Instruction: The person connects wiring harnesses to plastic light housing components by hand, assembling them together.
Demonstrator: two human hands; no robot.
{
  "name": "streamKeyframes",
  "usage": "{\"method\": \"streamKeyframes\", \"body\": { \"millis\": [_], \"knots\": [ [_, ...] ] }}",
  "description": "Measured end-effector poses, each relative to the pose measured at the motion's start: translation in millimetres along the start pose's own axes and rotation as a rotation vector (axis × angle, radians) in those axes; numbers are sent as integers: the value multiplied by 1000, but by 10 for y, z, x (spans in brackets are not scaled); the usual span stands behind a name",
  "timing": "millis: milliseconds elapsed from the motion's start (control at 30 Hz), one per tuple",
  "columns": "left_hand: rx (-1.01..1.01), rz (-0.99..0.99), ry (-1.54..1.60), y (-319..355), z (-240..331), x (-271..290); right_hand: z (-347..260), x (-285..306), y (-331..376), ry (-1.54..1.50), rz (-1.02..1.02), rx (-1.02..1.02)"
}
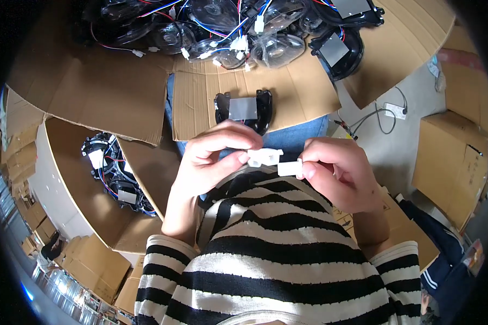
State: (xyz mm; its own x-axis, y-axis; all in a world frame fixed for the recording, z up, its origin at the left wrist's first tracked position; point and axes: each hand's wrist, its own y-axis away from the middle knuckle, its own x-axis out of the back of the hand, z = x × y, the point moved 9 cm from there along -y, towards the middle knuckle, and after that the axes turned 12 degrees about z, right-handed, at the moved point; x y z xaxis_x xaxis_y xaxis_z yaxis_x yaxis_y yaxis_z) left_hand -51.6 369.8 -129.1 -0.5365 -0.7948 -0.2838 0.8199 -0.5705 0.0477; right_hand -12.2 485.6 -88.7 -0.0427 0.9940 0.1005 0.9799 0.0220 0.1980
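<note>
Between the thumb and fingers of my left hand (209, 160) is a white plastic connector housing (265, 157) with an uneven, notched outline. My right hand (344, 173) pinches a smaller, boxy white connector (289, 168). The two white pieces meet or nearly meet end to end; I cannot tell whether they are joined. Just beyond my left hand, a black curved part with a grey plate (243, 109) lies on the cardboard flap (200, 103). Any wires at the connectors are hidden by my fingers.
Ahead, an open carton holds a heap of black and clear round units (276, 50) with coloured wires and white plugs. Another open carton (81, 189) with similar parts stands at left. Cables and a power strip (395, 111) lie on the floor at right, near a closed carton (450, 162).
</note>
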Motion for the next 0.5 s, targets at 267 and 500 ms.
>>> {"method": "streamKeyframes", "body": {
  "millis": [267, 500],
  "knots": [
    [-269, 121, -528, 33, 156, 34, 156, 5, 17, -77, 67, -138],
    [-534, 208, -758, 99, 293, 20, 259, -38, -1, 21, 28, -237]
  ]
}}
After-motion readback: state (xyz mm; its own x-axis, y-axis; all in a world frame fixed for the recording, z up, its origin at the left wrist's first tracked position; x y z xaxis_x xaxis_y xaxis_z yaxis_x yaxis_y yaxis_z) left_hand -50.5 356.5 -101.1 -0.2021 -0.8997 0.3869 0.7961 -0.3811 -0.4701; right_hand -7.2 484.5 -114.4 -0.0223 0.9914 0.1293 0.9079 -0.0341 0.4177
